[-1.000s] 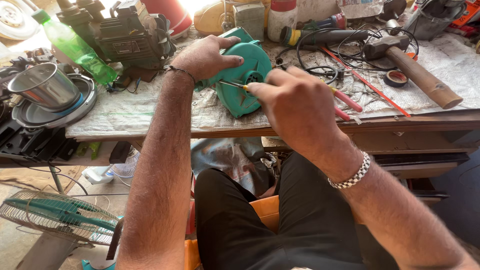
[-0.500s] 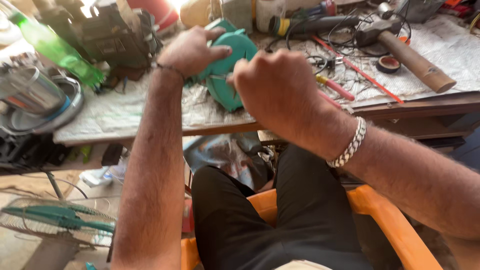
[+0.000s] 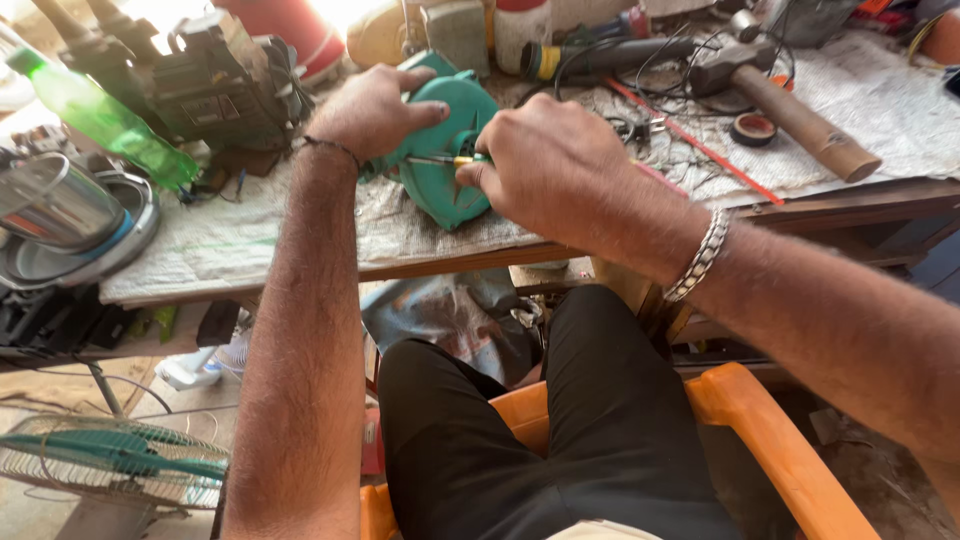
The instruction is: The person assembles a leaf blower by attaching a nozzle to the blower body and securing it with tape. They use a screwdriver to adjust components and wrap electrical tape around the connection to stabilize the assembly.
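Observation:
A teal plastic blower housing (image 3: 448, 170) lies on the newspaper-covered workbench (image 3: 300, 240) in front of me. My left hand (image 3: 372, 110) grips its upper left side. My right hand (image 3: 548, 165) is closed around a screwdriver (image 3: 440, 160) with a yellow handle, whose metal shaft points left into the housing. A silver chain bracelet sits on my right wrist and a thin dark band on my left.
A green plastic bottle (image 3: 100, 115), a dark machine block (image 3: 215, 85) and steel pots (image 3: 55, 205) stand at left. A hammer (image 3: 790, 105), tape roll (image 3: 753, 128), cables and a dark power tool (image 3: 610, 55) lie at right. A fan grille (image 3: 110, 460) rests on the floor; I sit on an orange chair (image 3: 760, 420).
The view has steadied and tilted down slightly. My right hand has settled with the screwdriver against the housing; my left hand keeps its grip.

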{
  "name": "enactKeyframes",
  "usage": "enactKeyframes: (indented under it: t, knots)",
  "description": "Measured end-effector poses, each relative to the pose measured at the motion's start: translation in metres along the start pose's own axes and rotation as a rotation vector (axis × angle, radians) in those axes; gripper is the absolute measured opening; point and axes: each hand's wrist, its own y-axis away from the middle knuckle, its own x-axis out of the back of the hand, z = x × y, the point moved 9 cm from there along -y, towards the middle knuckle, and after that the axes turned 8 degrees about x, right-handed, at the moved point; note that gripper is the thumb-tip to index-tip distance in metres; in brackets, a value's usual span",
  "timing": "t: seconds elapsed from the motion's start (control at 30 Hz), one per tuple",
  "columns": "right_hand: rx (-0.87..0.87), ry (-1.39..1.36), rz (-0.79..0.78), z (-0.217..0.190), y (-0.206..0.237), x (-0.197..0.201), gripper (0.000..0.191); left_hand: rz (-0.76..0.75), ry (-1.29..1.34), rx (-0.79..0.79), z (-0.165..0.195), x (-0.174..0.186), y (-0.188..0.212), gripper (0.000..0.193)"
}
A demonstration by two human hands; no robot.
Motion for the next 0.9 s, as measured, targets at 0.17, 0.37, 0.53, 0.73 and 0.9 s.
enactKeyframes:
  t: [0.17, 0.37, 0.53, 0.73, 0.9]
  knots:
    - [-0.012, 0.017, -0.025, -0.002, 0.012, -0.011, 0.043, 0.023, 0.012, -0.073, 0.004, 0.005, 0.002, 0.062]
    - [-0.106, -0.121, 0.259, 0.079, 0.059, -0.004, 0.044, -0.014, 0.086, -0.041, -0.001, -0.001, 0.003, 0.064]
    - [-0.621, -0.031, -0.023, 0.205, 0.086, -0.053, 0.042, -0.039, 0.061, 0.029, -0.001, -0.004, 0.002, 0.065]
    - [-0.589, 0.014, -0.058, 0.254, 0.084, -0.098, 0.047, 0.0, 0.038, -0.005, 0.006, 0.002, 0.006, 0.064]
    - [-0.52, 0.358, -0.132, 0.273, 0.068, -0.098, 0.043, -0.013, 0.007, 0.047, 0.007, 0.0, 0.012, 0.063]
